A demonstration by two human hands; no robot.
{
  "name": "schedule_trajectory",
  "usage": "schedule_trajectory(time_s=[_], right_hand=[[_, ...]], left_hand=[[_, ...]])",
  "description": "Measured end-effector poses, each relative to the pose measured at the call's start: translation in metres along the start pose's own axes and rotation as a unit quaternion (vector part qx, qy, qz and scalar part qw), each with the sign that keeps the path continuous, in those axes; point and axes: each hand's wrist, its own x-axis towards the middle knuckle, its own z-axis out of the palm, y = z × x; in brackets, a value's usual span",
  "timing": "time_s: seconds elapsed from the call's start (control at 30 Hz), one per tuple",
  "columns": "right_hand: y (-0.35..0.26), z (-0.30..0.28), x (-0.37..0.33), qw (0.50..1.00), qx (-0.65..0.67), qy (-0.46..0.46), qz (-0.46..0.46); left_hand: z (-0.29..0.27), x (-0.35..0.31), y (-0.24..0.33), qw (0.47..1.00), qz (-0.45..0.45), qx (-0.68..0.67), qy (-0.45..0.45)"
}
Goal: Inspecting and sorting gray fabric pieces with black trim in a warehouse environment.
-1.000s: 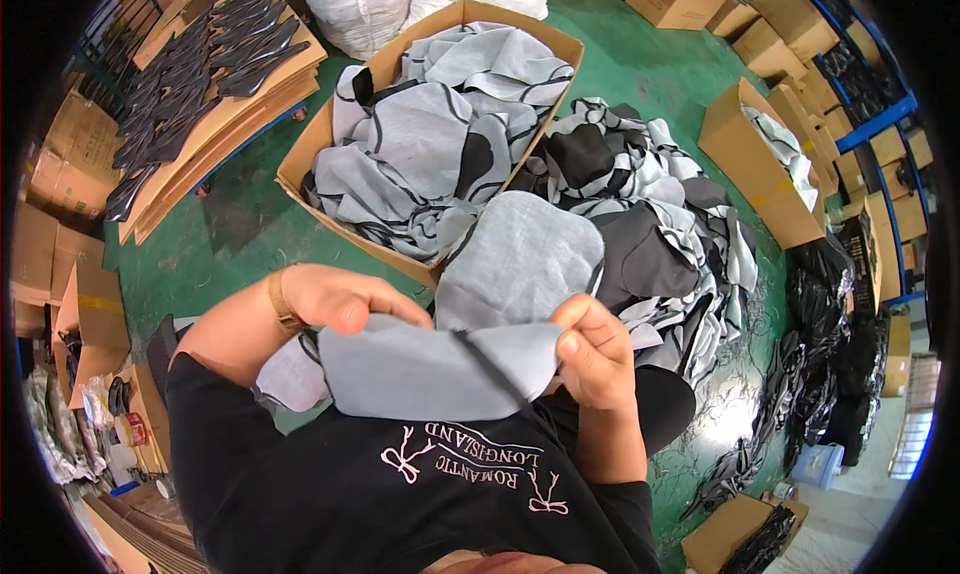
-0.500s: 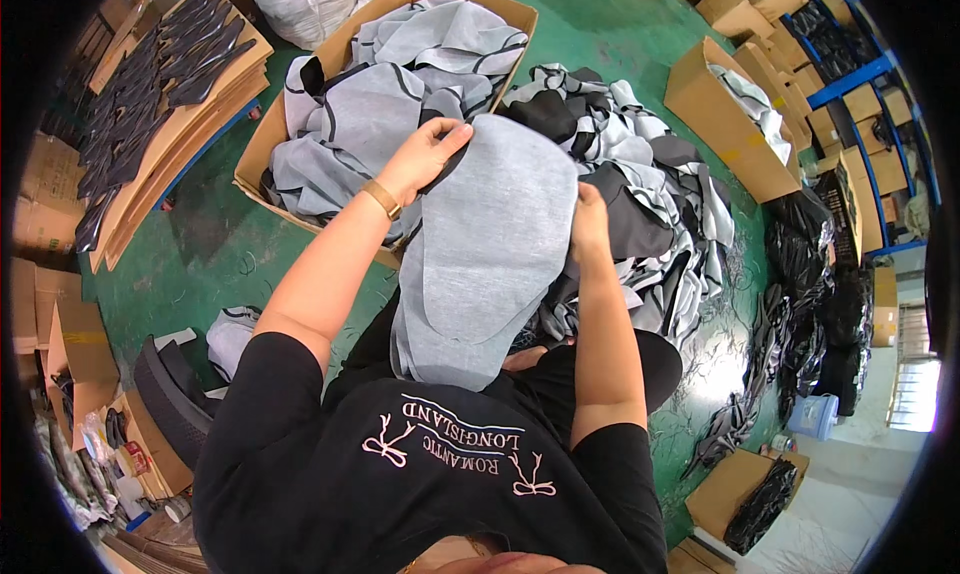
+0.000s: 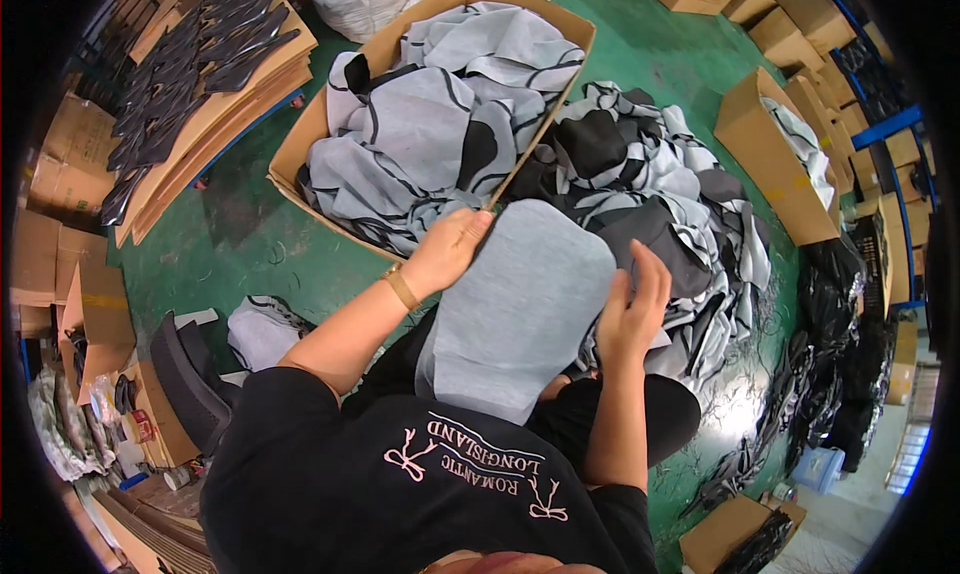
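A stack of grey fabric panels [image 3: 525, 304] with rounded tops lies over my lap, tilted up toward the far end. My left hand [image 3: 452, 246] pinches its upper left edge, thumb on top and fingers underneath. Beside the right edge, my right hand [image 3: 635, 309] is open, with its fingers raised and apart. Whether its palm touches the panel edge I cannot tell. Just beyond my left hand stands a cardboard box [image 3: 290, 169] heaped with grey fabric pieces [image 3: 420, 119] edged in black. A loose pile of grey and black fabric pieces [image 3: 650, 189] lies past my right hand.
On the left, cardboard sheets [image 3: 215, 124] carry rows of black shaped parts [image 3: 190, 74]. Another open carton [image 3: 770, 154] stands at the right, near black plastic bags [image 3: 825, 284]. Blue shelving [image 3: 890, 129] holds boxes. Thread scraps litter the green floor [image 3: 250, 244].
My right hand has let go of the panels' right edge and its fingers have spread. The panels have come lower and nearer in the picture, still in my left hand. The whole view has shifted.
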Motion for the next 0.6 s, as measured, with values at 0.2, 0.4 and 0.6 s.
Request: schedule_trajectory(time_s=[0.2, 0.4, 0.6], right_hand=[[-0.060, 0.038, -0.035, 0.951, -0.046, -0.203, -0.229], [-0.065, 0.048, -0.036, 0.950, -0.015, -0.198, -0.240], [-0.064, 0.053, -0.031, 0.952, -0.020, -0.186, -0.243]], left_hand=[[-0.012, 0.026, -0.027, 0.970, -0.177, -0.086, -0.142], [-0.064, 0.081, -0.209, 0.801, -0.416, -0.354, 0.244], [-0.084, 0.123, -0.243, 0.749, -0.481, -0.345, 0.297]])
